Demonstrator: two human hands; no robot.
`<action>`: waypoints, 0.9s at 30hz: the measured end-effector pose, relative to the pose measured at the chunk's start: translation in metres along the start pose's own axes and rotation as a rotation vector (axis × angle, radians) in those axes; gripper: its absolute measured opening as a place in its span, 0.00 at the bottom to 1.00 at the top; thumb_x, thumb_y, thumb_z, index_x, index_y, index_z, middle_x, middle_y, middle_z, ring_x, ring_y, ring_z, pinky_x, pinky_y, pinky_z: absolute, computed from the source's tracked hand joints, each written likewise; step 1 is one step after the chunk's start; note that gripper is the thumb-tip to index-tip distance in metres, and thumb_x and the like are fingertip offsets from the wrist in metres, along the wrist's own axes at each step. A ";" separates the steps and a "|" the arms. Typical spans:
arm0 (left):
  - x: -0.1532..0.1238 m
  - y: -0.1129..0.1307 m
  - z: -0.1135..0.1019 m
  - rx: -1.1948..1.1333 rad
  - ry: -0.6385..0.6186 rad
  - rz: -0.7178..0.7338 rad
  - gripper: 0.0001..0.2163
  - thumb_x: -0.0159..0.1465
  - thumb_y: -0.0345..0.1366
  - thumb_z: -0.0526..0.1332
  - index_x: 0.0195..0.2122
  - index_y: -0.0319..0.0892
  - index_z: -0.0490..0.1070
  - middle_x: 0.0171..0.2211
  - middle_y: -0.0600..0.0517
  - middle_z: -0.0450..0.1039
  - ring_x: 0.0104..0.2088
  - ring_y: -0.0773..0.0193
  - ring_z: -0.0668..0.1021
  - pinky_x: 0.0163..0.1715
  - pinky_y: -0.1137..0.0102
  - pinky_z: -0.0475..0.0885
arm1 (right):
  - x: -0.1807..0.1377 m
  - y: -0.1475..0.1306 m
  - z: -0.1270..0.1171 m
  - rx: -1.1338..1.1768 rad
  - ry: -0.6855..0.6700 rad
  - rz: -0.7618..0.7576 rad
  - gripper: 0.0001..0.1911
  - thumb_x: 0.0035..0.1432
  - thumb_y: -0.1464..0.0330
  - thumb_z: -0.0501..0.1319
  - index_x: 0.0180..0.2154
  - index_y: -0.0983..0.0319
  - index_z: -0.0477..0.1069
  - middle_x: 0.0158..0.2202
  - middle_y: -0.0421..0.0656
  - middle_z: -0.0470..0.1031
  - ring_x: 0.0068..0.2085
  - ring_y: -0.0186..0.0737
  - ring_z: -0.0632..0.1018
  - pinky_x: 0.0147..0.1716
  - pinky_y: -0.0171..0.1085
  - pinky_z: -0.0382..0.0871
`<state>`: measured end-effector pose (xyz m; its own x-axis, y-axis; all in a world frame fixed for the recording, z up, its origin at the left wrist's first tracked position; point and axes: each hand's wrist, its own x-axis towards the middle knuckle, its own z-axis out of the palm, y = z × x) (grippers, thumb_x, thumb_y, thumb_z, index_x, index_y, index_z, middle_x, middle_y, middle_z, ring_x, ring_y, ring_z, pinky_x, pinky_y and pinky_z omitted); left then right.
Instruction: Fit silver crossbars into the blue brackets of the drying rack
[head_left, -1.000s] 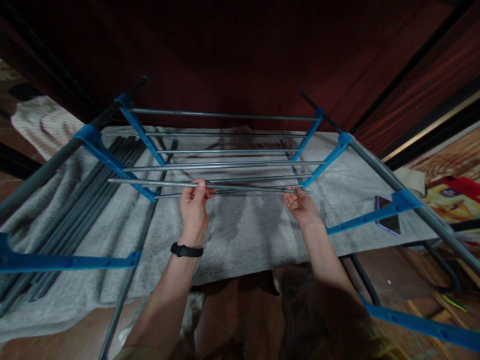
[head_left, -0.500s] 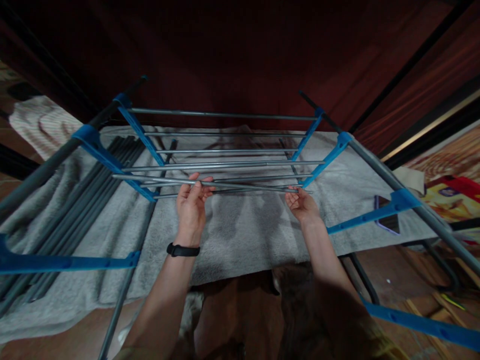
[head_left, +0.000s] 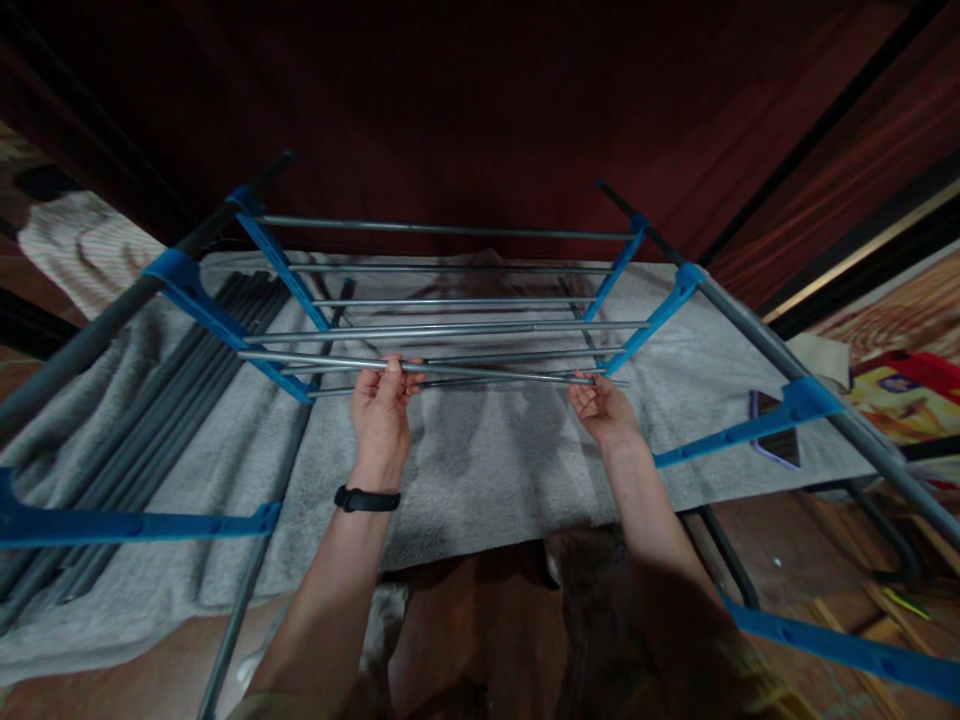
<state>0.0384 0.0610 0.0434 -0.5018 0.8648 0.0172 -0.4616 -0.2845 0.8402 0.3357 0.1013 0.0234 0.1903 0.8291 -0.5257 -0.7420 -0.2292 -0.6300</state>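
Note:
Between my two hands a thin grey metal rod lies crosswise, its left end a little higher than its right. My left hand, with a black band at the wrist, pinches it left of the middle. Close to its right end, the fingers of my right hand are closed on it. Around it stands a rack frame of grey tubes with blue plastic brackets on the left and matching blue brackets on the right. Several crossbars span these brackets behind the rod. The rod's left end is near the left bracket.
Several loose grey tubes lie at the left on a grey fleece blanket. A phone rests at the right behind a lower blue bracket. A yellow and red package is at the far right.
The rod has shifted slightly to the right, bringing its left end closer to the left bracket. My left hand keeps its pinch and my right hand has barely moved.

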 end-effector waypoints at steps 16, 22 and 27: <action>-0.002 -0.013 0.001 0.077 0.010 0.002 0.14 0.53 0.45 0.71 0.32 0.43 0.72 0.22 0.56 0.72 0.25 0.69 0.75 0.28 0.73 0.68 | 0.000 0.003 0.002 -0.005 0.009 0.001 0.11 0.64 0.76 0.52 0.30 0.60 0.67 0.27 0.39 0.78 0.28 0.31 0.80 0.31 0.32 0.80; -0.002 -0.012 0.000 0.068 -0.010 0.010 0.15 0.55 0.45 0.70 0.36 0.41 0.72 0.28 0.54 0.74 0.26 0.69 0.76 0.27 0.74 0.67 | 0.002 0.002 0.000 0.005 0.003 -0.004 0.11 0.64 0.75 0.52 0.31 0.60 0.67 0.26 0.39 0.78 0.28 0.31 0.80 0.32 0.32 0.80; 0.001 -0.007 -0.005 0.040 0.000 0.011 0.14 0.60 0.46 0.65 0.39 0.40 0.72 0.30 0.51 0.75 0.27 0.68 0.77 0.27 0.73 0.66 | 0.002 -0.003 -0.002 0.011 0.017 -0.008 0.12 0.65 0.74 0.52 0.29 0.60 0.67 0.25 0.38 0.77 0.27 0.31 0.79 0.32 0.32 0.79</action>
<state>0.0376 0.0619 0.0348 -0.5064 0.8619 0.0263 -0.4270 -0.2772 0.8607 0.3396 0.1026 0.0224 0.2071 0.8224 -0.5298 -0.7470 -0.2168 -0.6285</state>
